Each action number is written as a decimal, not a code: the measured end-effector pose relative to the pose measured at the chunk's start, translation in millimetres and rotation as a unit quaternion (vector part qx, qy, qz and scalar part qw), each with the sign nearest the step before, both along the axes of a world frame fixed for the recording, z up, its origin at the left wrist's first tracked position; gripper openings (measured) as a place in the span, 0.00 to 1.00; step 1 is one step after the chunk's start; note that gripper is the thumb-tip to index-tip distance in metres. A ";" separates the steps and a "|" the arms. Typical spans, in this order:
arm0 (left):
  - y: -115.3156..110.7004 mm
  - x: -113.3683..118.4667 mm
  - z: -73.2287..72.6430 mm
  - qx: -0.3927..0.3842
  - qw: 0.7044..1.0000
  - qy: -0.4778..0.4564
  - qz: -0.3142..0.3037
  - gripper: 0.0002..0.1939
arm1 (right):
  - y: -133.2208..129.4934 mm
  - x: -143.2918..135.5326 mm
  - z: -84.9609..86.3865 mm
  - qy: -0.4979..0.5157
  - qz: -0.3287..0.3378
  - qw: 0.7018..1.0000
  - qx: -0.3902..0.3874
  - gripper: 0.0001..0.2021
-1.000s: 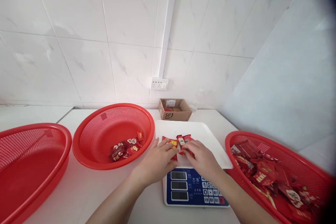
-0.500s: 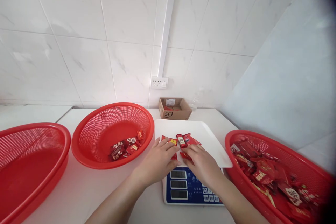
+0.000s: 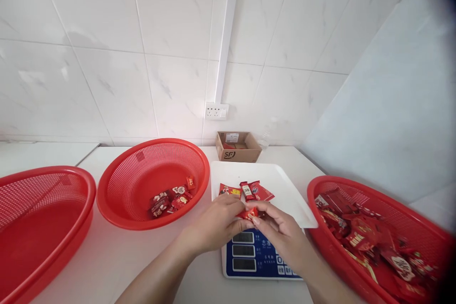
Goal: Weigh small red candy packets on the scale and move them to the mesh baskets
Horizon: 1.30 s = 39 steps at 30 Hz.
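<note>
Red packet, gripped by the fingertips of left hand and right hand, probably 2-handed for control, is at the scale tray's near edge, 3 more packets lying beyond.

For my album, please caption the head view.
Left hand and right hand hold a red packet over a scale between red baskets.

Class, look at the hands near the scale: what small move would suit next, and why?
Probably lowering the small red packet onto the white tray: the left hand and right hand have it between their fingers near the tray's front edge, other packets lie just beyond, and bare tray shows beside them.
</note>
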<state>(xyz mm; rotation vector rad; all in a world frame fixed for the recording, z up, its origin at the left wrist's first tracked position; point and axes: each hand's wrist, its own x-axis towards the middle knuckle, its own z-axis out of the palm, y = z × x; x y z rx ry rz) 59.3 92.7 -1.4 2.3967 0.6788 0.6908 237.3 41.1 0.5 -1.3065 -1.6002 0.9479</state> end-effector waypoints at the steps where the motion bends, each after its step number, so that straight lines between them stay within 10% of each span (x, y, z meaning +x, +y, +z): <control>1: -0.2 0.1 0.3 -0.004 1.000 -0.008 -0.008 0.13 | -1.5 -0.2 -2.4 -0.010 -0.007 1.000 0.017 0.15; 10: -3.7 -0.5 -1.1 -0.068 0.998 0.007 -0.006 0.16 | -6.6 2.7 -14.7 -0.182 -0.069 0.969 0.150 0.17; 21: -0.4 -11.0 5.2 -0.282 0.947 -0.053 -0.145 0.21 | -20.9 7.6 -2.8 -0.156 0.034 0.975 0.154 0.20; 39: -6.4 -3.7 2.8 -0.206 0.973 -0.017 -0.105 0.15 | -21.5 3.9 3.0 -0.187 0.048 0.973 0.123 0.20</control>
